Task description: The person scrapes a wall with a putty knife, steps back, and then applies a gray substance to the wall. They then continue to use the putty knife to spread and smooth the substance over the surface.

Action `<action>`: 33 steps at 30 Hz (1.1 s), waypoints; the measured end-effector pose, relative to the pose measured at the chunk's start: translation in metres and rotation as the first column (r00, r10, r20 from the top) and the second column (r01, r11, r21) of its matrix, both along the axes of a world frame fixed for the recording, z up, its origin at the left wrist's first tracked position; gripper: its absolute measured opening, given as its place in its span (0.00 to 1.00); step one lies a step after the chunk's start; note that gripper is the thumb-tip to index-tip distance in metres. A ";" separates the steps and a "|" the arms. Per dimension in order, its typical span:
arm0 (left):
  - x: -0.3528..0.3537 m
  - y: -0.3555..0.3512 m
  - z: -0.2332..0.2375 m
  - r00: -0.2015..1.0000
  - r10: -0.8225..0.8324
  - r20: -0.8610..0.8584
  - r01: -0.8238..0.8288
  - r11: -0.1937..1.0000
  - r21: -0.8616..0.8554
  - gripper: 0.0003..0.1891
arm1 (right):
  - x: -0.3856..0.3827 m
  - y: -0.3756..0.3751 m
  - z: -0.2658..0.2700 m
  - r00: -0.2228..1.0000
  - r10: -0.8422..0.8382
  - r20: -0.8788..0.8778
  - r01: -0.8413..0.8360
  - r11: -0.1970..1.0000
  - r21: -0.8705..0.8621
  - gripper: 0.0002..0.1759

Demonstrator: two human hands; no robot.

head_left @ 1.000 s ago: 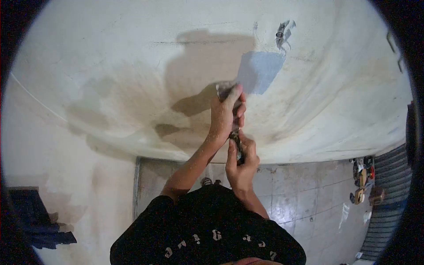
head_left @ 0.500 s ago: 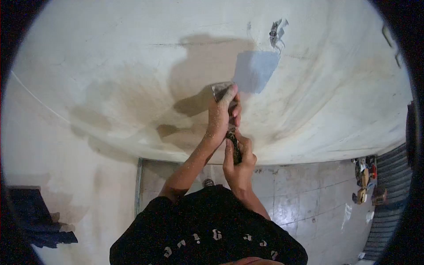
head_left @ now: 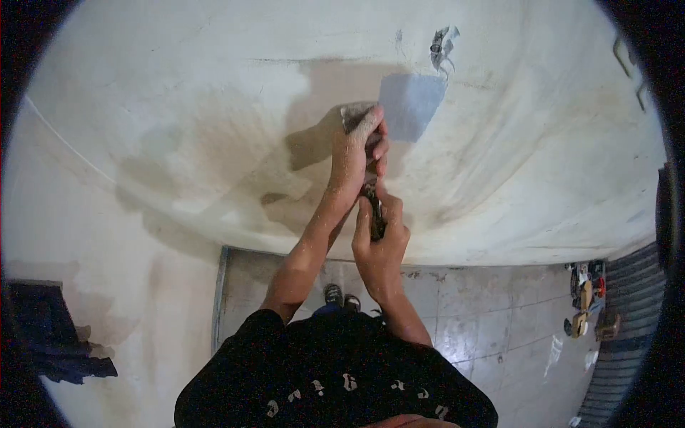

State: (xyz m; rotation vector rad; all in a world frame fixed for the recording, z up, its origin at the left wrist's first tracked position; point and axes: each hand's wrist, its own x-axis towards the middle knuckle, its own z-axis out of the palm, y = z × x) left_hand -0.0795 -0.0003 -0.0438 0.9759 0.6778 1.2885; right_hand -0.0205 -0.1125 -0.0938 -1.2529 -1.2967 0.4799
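Note:
A putty knife (head_left: 354, 112) with a broad blade lies against the pale wall, just left of a grey-blue patch (head_left: 412, 107). My left hand (head_left: 351, 153), speckled with dust, is closed around its blade, thumb pointing up near the blade's edge. Below, my right hand (head_left: 383, 246) grips the dark handle (head_left: 377, 222) between thumb and fingers. Part of the blade is hidden behind my left hand.
Above the patch, a torn hole (head_left: 441, 48) with a fitting breaks the wall (head_left: 528, 164). Dark cloth (head_left: 53, 332) hangs at the left. Assorted items (head_left: 586, 299) lie on the tiled floor (head_left: 485, 314) beside a corrugated shutter (head_left: 631, 342).
Both hands and the putty knife have moved up the wall, alongside the grey-blue patch. The view has shifted slightly, and both shoes now show below.

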 end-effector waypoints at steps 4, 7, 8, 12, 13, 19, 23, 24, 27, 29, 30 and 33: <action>0.001 -0.004 -0.033 1.000 0.016 0.018 -0.015 0.998 -0.057 0.17 | -0.001 -0.009 -0.028 0.999 -0.010 0.038 0.010 1.000 0.021 0.18; 0.001 -0.005 -0.032 0.998 0.019 0.059 -0.013 0.995 -0.102 0.17 | -0.003 -0.020 -0.025 0.999 -0.031 0.024 0.031 0.999 0.013 0.20; 0.000 -0.004 -0.031 0.997 0.018 0.079 -0.011 0.996 -0.086 0.17 | -0.004 -0.018 -0.024 0.999 -0.050 0.015 0.050 0.998 0.028 0.20; 0.002 -0.005 -0.024 0.996 0.015 0.091 -0.007 0.995 -0.095 0.17 | -0.009 -0.010 -0.019 0.994 -0.093 -0.058 0.095 0.995 0.038 0.19; 0.002 -0.007 -0.024 0.996 -0.008 0.089 0.017 0.994 -0.107 0.16 | -0.011 -0.013 -0.018 0.992 -0.099 -0.080 0.101 0.995 0.021 0.19; 0.004 0.000 -0.016 0.993 -0.033 0.112 0.039 0.998 -0.048 0.16 | -0.014 -0.007 -0.003 0.985 -0.170 0.005 0.169 0.982 0.087 0.18; 0.004 -0.005 -0.022 0.992 -0.056 0.116 0.068 0.992 -0.108 0.16 | -0.012 -0.013 -0.009 0.987 -0.158 0.016 0.156 0.986 0.061 0.17; 0.001 -0.005 -0.020 0.990 -0.076 0.118 0.091 0.987 -0.129 0.16 | -0.016 -0.014 -0.003 0.986 -0.164 0.010 0.163 0.985 0.057 0.17; -0.003 -0.007 -0.018 0.991 -0.087 0.103 0.103 0.981 -0.164 0.16 | -0.022 -0.017 -0.007 0.986 -0.164 -0.034 0.164 0.987 -0.002 0.17; -0.001 -0.007 -0.025 0.992 -0.084 0.093 0.097 0.986 -0.137 0.16 | -0.021 -0.015 -0.020 0.981 -0.193 -0.015 0.193 0.981 0.031 0.17; 0.000 -0.007 -0.030 0.992 -0.082 0.095 0.093 0.989 -0.117 0.16 | -0.021 -0.011 -0.030 0.975 -0.222 0.019 0.220 0.972 0.083 0.17; -0.004 -0.005 -0.030 0.991 -0.066 0.116 0.077 0.992 -0.101 0.16 | -0.024 -0.008 -0.033 0.978 -0.210 -0.006 0.210 0.972 0.109 0.17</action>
